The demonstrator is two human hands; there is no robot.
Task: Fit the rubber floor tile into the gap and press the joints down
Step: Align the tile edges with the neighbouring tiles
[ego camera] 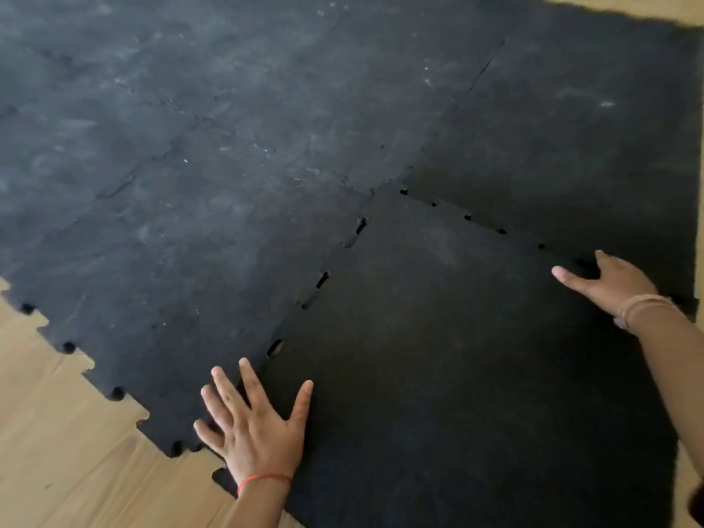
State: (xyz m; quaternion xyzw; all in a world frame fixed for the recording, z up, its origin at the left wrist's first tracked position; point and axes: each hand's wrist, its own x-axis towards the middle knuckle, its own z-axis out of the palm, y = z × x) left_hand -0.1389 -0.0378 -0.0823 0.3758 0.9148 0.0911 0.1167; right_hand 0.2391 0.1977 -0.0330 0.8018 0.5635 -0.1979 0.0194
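Note:
A dark rubber floor tile [457, 356] with jigsaw edges lies in the near right corner of a black mat floor [228, 165]. Small open slots show along its left joint [322, 280] and its far joint [468, 217]. My left hand [251, 424] lies flat with fingers spread across the tile's near left edge, partly on the neighbouring tile. My right hand [605, 282] rests on the tile's far right edge, its fingers spread and some fingertips hidden at the seam with the tile beyond.
Several interlocked, dusty black tiles cover the floor ahead and to the left. Bare wooden floor [68, 432] shows at the lower left, beside the toothed outer edge [68, 346] of the mat, and in strips at the right and top right.

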